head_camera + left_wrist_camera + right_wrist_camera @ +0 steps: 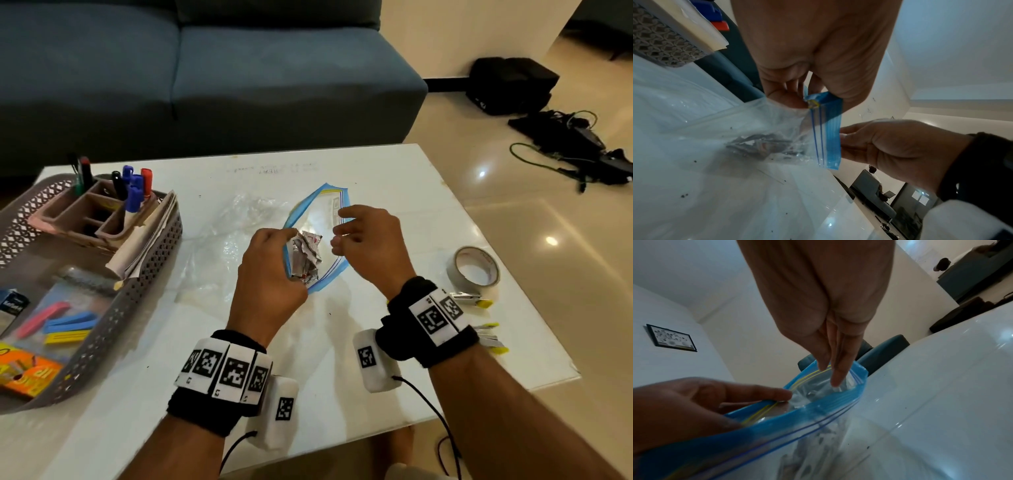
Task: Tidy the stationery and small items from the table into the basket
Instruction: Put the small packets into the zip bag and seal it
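Note:
A clear zip bag [329, 209] with a blue rim stands with its mouth wide apart at the middle of the white table [394, 192]. Crumpled silver and red wrappers [306, 255] lie inside it. My left hand [291, 237] pinches the near-left rim; the left wrist view shows its thumb and fingers [789, 97] clamped on the blue strip [831, 129]. My right hand [337, 228] hovers over the mouth, holding nothing. In the right wrist view its straight fingers [835, 376] point down into the bag [818, 407]. The grey perforated basket [150, 274] sits at the left.
The basket holds a pink organiser [85, 212] with markers, papers, clips and an orange pack. A crumpled clear plastic sheet [219, 246] lies between basket and bag. A tape roll [474, 270] and yellow-tipped clips [472, 299] lie near the table's right edge. A blue sofa [205, 85] stands behind.

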